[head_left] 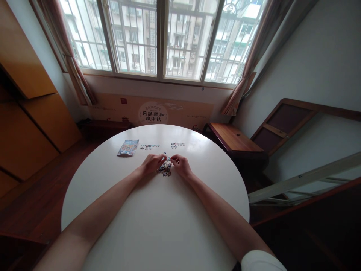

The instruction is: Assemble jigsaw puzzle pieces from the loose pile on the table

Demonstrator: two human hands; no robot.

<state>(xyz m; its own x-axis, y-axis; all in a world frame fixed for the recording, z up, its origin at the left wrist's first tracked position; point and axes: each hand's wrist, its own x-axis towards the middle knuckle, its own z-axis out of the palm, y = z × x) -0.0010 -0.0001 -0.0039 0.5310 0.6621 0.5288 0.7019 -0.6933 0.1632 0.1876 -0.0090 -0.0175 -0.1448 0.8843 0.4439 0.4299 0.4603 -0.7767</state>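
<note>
White sleeve (pixel 262 260): at the near right edge, around the right arm.
Forearms (pixel 113 201): bare, reaching from the near left and near right over the tabletop, converging toward the far half.
Left hand (pixel 152 164): at the left side of the pile, fingers bent inward; whether they pinch a piece I cannot tell.
Right hand (pixel 182 165): just right of the pile, fingers curled, thumb and fingertips close together; too small to tell if a piece is between them.
Jigsaw pile (pixel 165 170): loose, mixed pieces heaped between the two hands.
Left piece group (pixel 148 145): pieces laid in two short rows, beyond the left hand.
Right piece group (pixel 177 144): two rows beyond the right hand, the nearer one shorter.
Printed packet (pixel 128 147): colourful, lying left of the left piece group.
Round table (pixel 155 226): white, glossy, under everything.
Window (pixel 186 41): far side, barred, between curtains (pixel 75 73).
</note>
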